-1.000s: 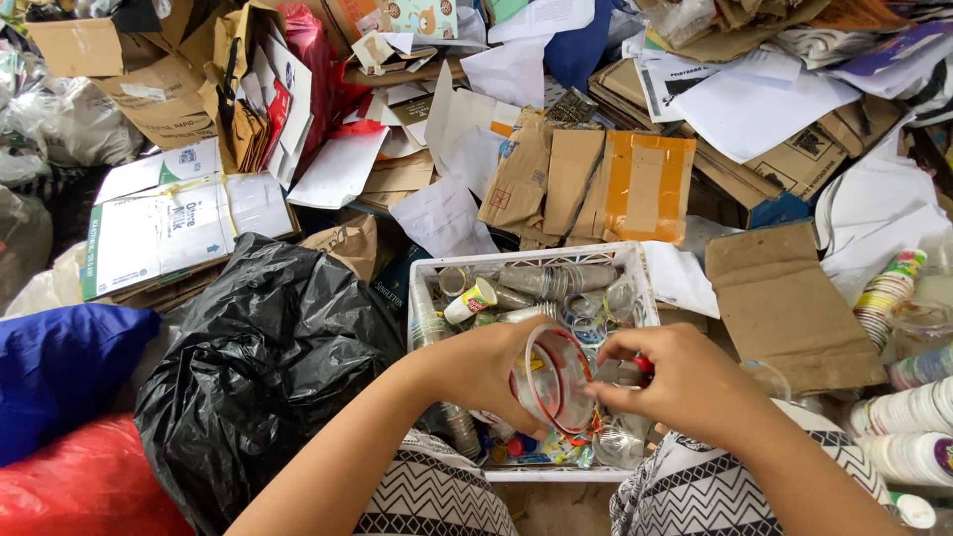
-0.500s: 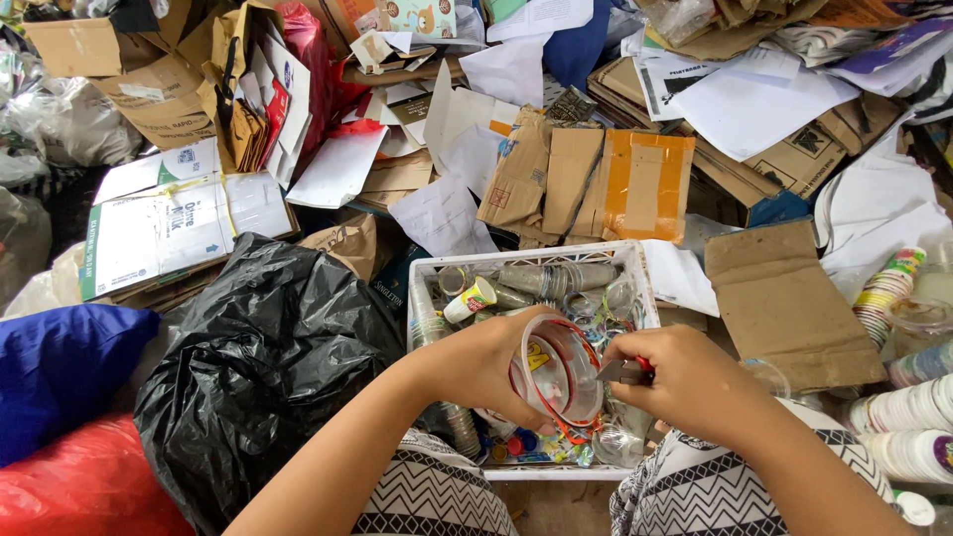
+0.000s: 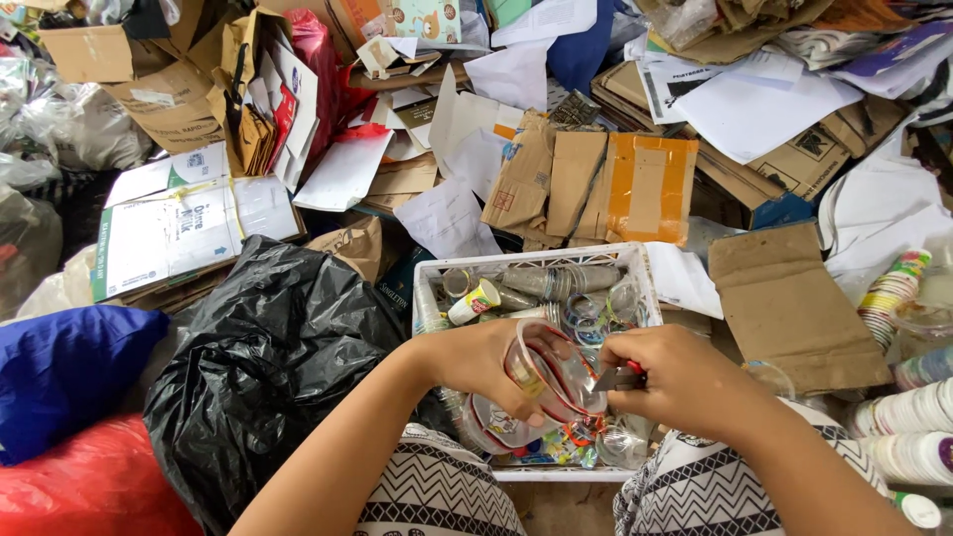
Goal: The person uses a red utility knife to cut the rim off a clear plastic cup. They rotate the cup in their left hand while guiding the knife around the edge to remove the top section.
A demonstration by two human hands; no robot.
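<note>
the left hand point(image 3: 476, 362) is closed around a clear thin plastic cup with a red rim point(image 3: 551, 372), gripping it by the side wall and tipping its mouth to the right. the right hand point(image 3: 685, 382), just beside the cup's mouth, is closed on a small tool with a red handle point(image 3: 620, 377), whose tip touches the rim. the cup sits between both hands, above the white plastic crate point(image 3: 640, 273) full of clear cups and bottles. it looks very light and soft, so it probably dents easily under strong pressure, and the smooth wall may slip; the stiffer rim seems the best place to hold. left of the left hand lies a black plastic bag point(image 3: 268, 377), and beyond the crate are flattened brown cardboard pieces point(image 3: 566, 184).
</note>
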